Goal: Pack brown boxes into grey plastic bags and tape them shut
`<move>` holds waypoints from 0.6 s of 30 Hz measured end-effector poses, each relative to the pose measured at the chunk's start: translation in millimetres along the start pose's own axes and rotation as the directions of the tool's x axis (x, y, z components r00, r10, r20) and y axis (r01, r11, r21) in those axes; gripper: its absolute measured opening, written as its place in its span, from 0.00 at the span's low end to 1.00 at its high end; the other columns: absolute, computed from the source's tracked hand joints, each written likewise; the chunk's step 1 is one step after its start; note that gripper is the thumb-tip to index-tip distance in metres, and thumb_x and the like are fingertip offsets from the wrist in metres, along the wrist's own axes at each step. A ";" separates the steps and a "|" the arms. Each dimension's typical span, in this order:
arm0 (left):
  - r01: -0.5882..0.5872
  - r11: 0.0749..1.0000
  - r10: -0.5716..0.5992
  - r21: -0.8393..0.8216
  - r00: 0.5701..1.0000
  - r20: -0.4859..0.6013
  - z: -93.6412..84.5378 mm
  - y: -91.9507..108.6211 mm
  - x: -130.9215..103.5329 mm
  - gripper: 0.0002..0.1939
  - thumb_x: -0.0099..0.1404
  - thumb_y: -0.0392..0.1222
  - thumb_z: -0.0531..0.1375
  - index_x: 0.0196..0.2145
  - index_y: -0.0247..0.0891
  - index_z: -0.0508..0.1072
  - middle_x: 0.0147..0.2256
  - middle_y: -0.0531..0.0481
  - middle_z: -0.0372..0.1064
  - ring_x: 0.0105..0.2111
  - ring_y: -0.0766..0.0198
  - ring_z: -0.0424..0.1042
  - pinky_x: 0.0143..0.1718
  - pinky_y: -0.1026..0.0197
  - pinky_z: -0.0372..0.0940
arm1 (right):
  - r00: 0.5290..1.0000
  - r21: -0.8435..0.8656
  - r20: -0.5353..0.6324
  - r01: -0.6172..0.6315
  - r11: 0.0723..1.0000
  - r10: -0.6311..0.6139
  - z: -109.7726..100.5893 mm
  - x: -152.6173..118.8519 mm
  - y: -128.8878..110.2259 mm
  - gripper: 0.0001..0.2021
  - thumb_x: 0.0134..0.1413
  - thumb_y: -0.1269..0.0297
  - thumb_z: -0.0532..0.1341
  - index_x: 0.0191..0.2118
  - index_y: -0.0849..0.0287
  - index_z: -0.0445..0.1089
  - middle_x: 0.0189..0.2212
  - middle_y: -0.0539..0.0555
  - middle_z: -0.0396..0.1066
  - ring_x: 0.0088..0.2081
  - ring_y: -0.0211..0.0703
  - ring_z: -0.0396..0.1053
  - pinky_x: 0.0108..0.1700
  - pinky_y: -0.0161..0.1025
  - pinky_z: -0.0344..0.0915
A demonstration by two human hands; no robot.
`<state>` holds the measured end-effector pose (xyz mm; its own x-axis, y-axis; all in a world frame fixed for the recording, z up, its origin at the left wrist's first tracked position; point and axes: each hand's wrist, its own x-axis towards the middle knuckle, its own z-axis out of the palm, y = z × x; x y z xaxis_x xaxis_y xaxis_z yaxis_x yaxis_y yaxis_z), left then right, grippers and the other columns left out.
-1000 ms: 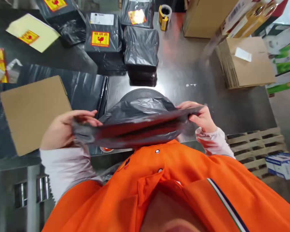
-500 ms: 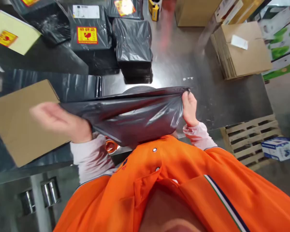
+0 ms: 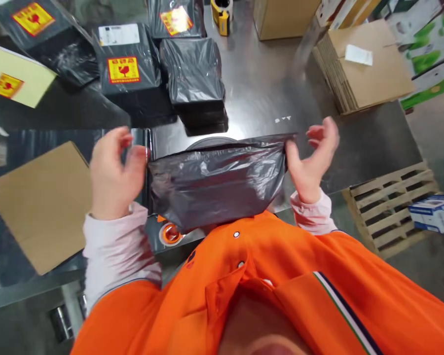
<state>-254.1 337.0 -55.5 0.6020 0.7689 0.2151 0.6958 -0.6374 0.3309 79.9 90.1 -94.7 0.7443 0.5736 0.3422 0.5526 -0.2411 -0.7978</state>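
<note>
A black plastic bag (image 3: 218,182) stands upright close against my orange top, its upper edge running level; what is inside is hidden. My left hand (image 3: 116,170) is at its left end, fingers spread and curved, with a small gap to the plastic. At the right end, my right hand (image 3: 313,158) has its fingers apart, the thumb at or touching the bag's upper corner. Behind the bag shows the edge of a dark round plate (image 3: 210,142). An orange tape roll (image 3: 170,233) lies by the bag's lower left.
Several black-wrapped parcels (image 3: 194,71) stand at the back left. A flat cardboard sheet (image 3: 40,202) lies on black bags at left. Folded cartons (image 3: 373,69) are stacked at right, a yellow tape dispenser (image 3: 222,19) is at the back, and a wooden pallet (image 3: 395,207) is on the floor.
My left hand has moved from over the cardboard to the bag's left end. My right hand has opened from its pinch on the bag's corner. The bag's left end no longer stretches out leftward.
</note>
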 end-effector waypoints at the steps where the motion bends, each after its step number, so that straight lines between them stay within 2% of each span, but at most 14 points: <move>1: -0.132 0.991 0.132 -0.003 0.990 0.047 -4.0 20.4 9.7 0.44 0.76 0.71 0.51 0.71 0.30 0.61 0.64 0.30 0.69 0.64 0.44 0.70 0.67 0.47 0.61 | 0.992 -0.088 -0.039 0.116 0.989 -0.120 -10.9 3.4 -16.1 0.31 0.68 0.43 0.62 0.68 0.55 0.67 0.61 0.66 0.67 0.65 0.62 0.68 0.64 0.65 0.70; 3: -0.292 0.956 0.284 -0.001 0.928 0.242 1.2 61.2 31.5 0.56 0.65 0.75 0.62 0.73 0.26 0.60 0.65 0.28 0.69 0.65 0.38 0.68 0.68 0.46 0.60 | 0.946 -0.228 -0.021 0.309 0.923 -0.322 -24.1 8.6 -50.9 0.25 0.73 0.47 0.59 0.66 0.54 0.70 0.61 0.65 0.68 0.66 0.65 0.67 0.67 0.68 0.65; 5: -0.280 0.960 0.262 -0.025 0.858 0.442 18.3 89.0 52.5 0.49 0.65 0.70 0.65 0.69 0.28 0.68 0.58 0.31 0.76 0.59 0.39 0.73 0.60 0.50 0.66 | 0.853 -0.253 0.069 0.517 0.817 -0.518 -22.0 7.7 -81.0 0.20 0.76 0.52 0.57 0.64 0.54 0.72 0.57 0.63 0.72 0.61 0.59 0.71 0.66 0.63 0.67; 6: -0.241 0.969 0.235 -0.055 0.827 0.512 28.1 95.4 61.5 0.40 0.67 0.66 0.64 0.63 0.30 0.75 0.52 0.35 0.79 0.54 0.43 0.76 0.55 0.54 0.67 | 0.764 -0.206 0.150 0.644 0.736 -0.627 -15.3 4.0 -91.6 0.19 0.77 0.55 0.56 0.63 0.55 0.72 0.56 0.61 0.74 0.59 0.54 0.73 0.65 0.58 0.68; 7: -0.202 0.975 0.222 -0.098 0.802 0.555 37.5 97.1 69.3 0.32 0.69 0.64 0.61 0.55 0.33 0.80 0.46 0.39 0.80 0.48 0.47 0.77 0.50 0.56 0.67 | 0.637 -0.119 0.258 0.767 0.631 -0.726 -5.5 -1.8 -98.4 0.18 0.78 0.56 0.56 0.64 0.56 0.72 0.57 0.61 0.74 0.58 0.51 0.74 0.65 0.54 0.69; 8: -0.170 0.973 0.228 -0.154 0.785 0.576 45.9 95.2 75.8 0.27 0.70 0.62 0.59 0.46 0.35 0.81 0.41 0.42 0.80 0.43 0.51 0.77 0.46 0.58 0.66 | 0.485 -0.007 0.376 0.854 0.521 -0.790 6.3 -9.0 -101.3 0.19 0.78 0.56 0.56 0.65 0.57 0.71 0.60 0.61 0.74 0.60 0.49 0.73 0.66 0.52 0.68; 9: -0.143 0.967 0.242 -0.213 0.780 0.577 53.0 91.0 81.0 0.25 0.70 0.62 0.58 0.40 0.36 0.81 0.37 0.44 0.79 0.39 0.54 0.76 0.43 0.60 0.65 | 0.335 0.106 0.485 0.895 0.434 -0.808 19.0 -17.2 -100.5 0.21 0.78 0.54 0.56 0.67 0.58 0.70 0.64 0.61 0.73 0.64 0.50 0.71 0.69 0.52 0.65; 10: -0.115 0.957 0.254 -0.268 0.779 0.573 59.0 85.8 85.2 0.25 0.69 0.62 0.56 0.35 0.36 0.79 0.33 0.46 0.77 0.36 0.57 0.73 0.40 0.60 0.63 | 0.216 0.193 0.579 0.901 0.390 -0.786 31.5 -25.5 -96.9 0.24 0.78 0.51 0.56 0.69 0.58 0.68 0.68 0.62 0.70 0.69 0.53 0.67 0.72 0.56 0.61; 11: -0.082 0.946 0.258 -0.315 0.776 0.575 64.2 80.9 88.2 0.26 0.68 0.63 0.55 0.31 0.37 0.77 0.31 0.46 0.74 0.33 0.59 0.70 0.38 0.60 0.62 | 0.145 0.241 0.657 0.889 0.388 -0.740 42.6 -33.3 -91.4 0.27 0.77 0.48 0.56 0.71 0.57 0.66 0.72 0.63 0.65 0.74 0.58 0.62 0.75 0.61 0.56; 12: -0.043 0.935 0.261 -0.352 0.754 0.603 68.9 76.7 90.3 0.27 0.67 0.64 0.54 0.28 0.37 0.74 0.29 0.47 0.72 0.31 0.60 0.67 0.36 0.60 0.62 | 0.114 0.257 0.713 0.875 0.410 -0.692 51.6 -40.0 -85.2 0.31 0.75 0.45 0.57 0.73 0.57 0.64 0.75 0.64 0.61 0.77 0.62 0.56 0.77 0.66 0.50; 13: 0.001 0.927 0.266 -0.376 0.706 0.656 73.5 73.7 91.6 0.28 0.65 0.66 0.54 0.26 0.38 0.72 0.27 0.47 0.70 0.30 0.61 0.65 0.35 0.60 0.62 | 0.111 0.258 0.747 0.861 0.439 -0.655 58.0 -45.3 -79.0 0.33 0.74 0.44 0.59 0.75 0.56 0.63 0.77 0.64 0.58 0.79 0.65 0.51 0.77 0.70 0.46; 15: 0.087 0.923 0.260 -0.374 0.574 0.776 82.7 70.3 92.4 0.30 0.62 0.71 0.55 0.23 0.39 0.69 0.24 0.48 0.67 0.28 0.62 0.62 0.32 0.60 0.62 | 0.094 0.270 0.778 0.843 0.466 -0.622 63.9 -51.3 -70.1 0.35 0.72 0.47 0.61 0.77 0.57 0.60 0.79 0.64 0.53 0.80 0.68 0.46 0.78 0.72 0.42; 17: 0.091 0.939 0.252 -0.332 0.474 0.844 91.1 68.4 93.5 0.32 0.59 0.74 0.56 0.24 0.40 0.70 0.25 0.48 0.69 0.28 0.61 0.64 0.32 0.60 0.63 | 0.096 0.272 0.777 0.840 0.469 -0.622 64.0 -52.4 -67.0 0.34 0.72 0.51 0.61 0.77 0.56 0.60 0.79 0.62 0.51 0.81 0.67 0.45 0.79 0.73 0.40; 18: 0.048 0.951 0.252 -0.306 0.455 0.854 94.2 67.8 95.6 0.33 0.59 0.75 0.55 0.25 0.40 0.72 0.26 0.47 0.71 0.29 0.59 0.67 0.32 0.60 0.64 | 0.103 0.265 0.773 0.843 0.467 -0.626 63.3 -52.1 -67.2 0.33 0.72 0.53 0.61 0.77 0.55 0.60 0.79 0.61 0.52 0.80 0.67 0.46 0.79 0.72 0.41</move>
<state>-112.5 362.6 -99.0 0.7838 0.1471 -0.6034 0.5706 -0.5543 0.6060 -19.7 126.1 -90.4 -0.5589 0.8153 0.1513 0.7862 0.5790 -0.2158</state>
